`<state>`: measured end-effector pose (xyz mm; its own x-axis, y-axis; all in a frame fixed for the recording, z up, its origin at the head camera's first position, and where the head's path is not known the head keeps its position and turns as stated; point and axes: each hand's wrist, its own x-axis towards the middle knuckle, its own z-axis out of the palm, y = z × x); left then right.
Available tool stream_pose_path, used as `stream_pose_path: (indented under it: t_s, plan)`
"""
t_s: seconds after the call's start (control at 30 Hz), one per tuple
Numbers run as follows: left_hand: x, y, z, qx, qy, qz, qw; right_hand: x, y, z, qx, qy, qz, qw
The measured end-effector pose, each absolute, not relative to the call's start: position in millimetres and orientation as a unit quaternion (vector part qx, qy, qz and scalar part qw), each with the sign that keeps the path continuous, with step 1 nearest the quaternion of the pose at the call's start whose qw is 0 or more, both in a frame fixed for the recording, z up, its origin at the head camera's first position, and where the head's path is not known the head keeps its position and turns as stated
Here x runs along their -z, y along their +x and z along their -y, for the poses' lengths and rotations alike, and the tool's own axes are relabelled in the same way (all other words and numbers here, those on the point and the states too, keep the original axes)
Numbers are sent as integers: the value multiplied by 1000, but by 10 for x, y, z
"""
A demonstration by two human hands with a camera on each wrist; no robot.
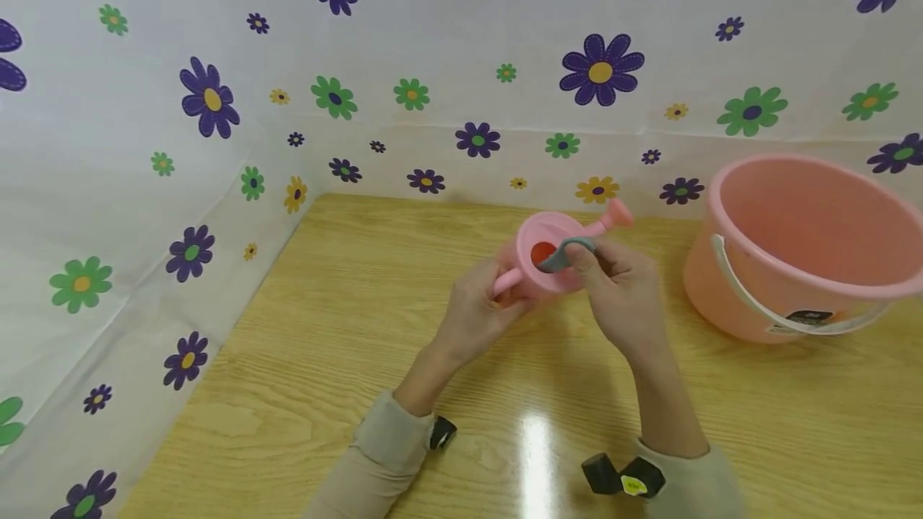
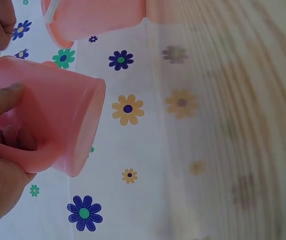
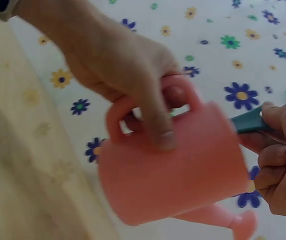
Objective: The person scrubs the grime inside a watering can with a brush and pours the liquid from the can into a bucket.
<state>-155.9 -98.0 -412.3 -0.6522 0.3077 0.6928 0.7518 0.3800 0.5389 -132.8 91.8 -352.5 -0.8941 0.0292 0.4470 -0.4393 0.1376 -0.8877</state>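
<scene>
My left hand grips a pink watering can by its looped handle, with the thumb lying along the can's wall. The can tilts, its round mouth facing up and its spout pointing to the far right. My right hand pinches a flat blue-grey piece between thumb and fingers. One end of that piece dips into the mouth of the can; I cannot tell what kind of thing it is. A red-orange round patch shows inside the can. Both hands are raised above the wooden table.
A large pink bucket with a white handle stands on the table at the right. A white flower-patterned sheet rises behind the table and along its left side. Black wrist devices sit at both sleeves.
</scene>
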Motion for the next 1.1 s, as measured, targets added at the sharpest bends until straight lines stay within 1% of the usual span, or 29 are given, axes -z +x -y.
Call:
stream_pose_path:
  t_s: [0.17, 0.23, 0.4, 0.47, 0.6, 0.77, 0.87, 0.97, 1.1]
  plan:
    - [4131, -1542, 967, 449, -329, 796, 239, 3627, -1380, -834, -648, 134, 725, 191]
    - [4134, -1537, 965, 452, -325, 797, 234, 3629, -1379, -836, -660, 139, 710, 204]
    - [4123, -1547, 973, 458, -323, 799, 217, 3574, -1371, -900, -703, 144, 649, 255]
    - [4120, -1553, 975, 460, -325, 799, 209, 3549, -1366, -925, -711, 139, 636, 265]
    - [4124, -1553, 969, 467, -326, 797, 201, 3539, -1353, -944, -688, 125, 674, 240]
    - [4117, -1546, 975, 456, -331, 797, 219, 3605, -1401, -924, -643, 136, 735, 166]
    - [4116, -1540, 977, 450, -335, 799, 218, 3639, -1421, -935, -633, 138, 749, 139]
    - [4118, -1529, 975, 453, -333, 801, 208, 3651, -1423, -962, -626, 138, 754, 143]
    - [4117, -1520, 964, 454, -330, 803, 200, 3626, -1419, -1000, -641, 151, 732, 176]
